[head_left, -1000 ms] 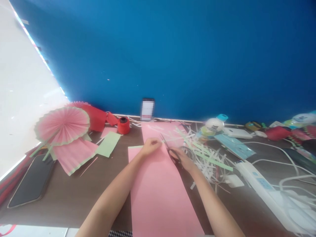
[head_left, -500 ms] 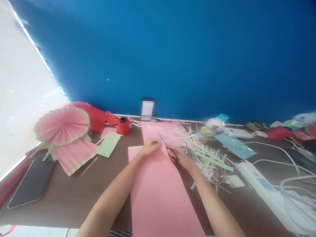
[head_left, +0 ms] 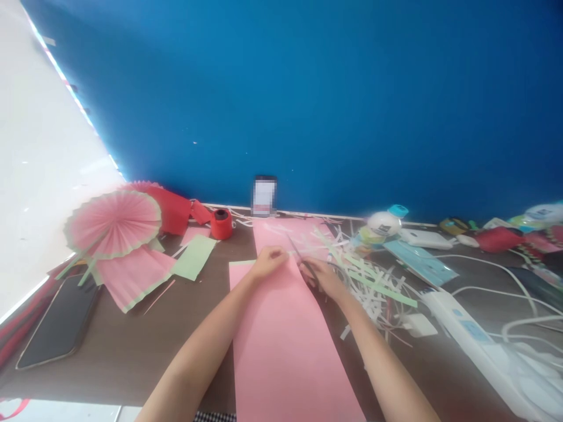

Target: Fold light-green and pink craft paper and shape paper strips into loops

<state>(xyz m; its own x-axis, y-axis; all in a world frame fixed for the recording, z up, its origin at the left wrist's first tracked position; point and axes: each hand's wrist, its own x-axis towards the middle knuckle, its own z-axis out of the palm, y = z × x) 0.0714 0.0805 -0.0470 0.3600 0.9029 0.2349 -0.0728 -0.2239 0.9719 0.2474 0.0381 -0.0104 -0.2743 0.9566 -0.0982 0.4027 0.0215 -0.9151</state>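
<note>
A long sheet of pink paper [head_left: 290, 346] with a pale green strip at its far end lies in front of me, running to the near edge. My left hand [head_left: 270, 262] is closed on the sheet's far end, fingers pinched. My right hand [head_left: 323, 275] grips a pair of scissors [head_left: 303, 256], their blades pointing away and to the left at the paper's far right corner. Its fingers partly cover the handles. Beyond the hands lies another pink sheet [head_left: 272, 233], strewn with thin paper strips.
Paper offcuts [head_left: 373, 281] pile up right of my hands, near a glue bottle [head_left: 383, 224] and a white power strip [head_left: 466, 334] with cables. On the left are a folded pink paper fan [head_left: 116, 223], a red tape roll [head_left: 221, 224], green paper [head_left: 193, 258] and a phone [head_left: 59, 322].
The scissors have shifted slightly in my right hand, and their blades now look closer together. My left hand keeps its place on the paper. The view has moved very slightly.
</note>
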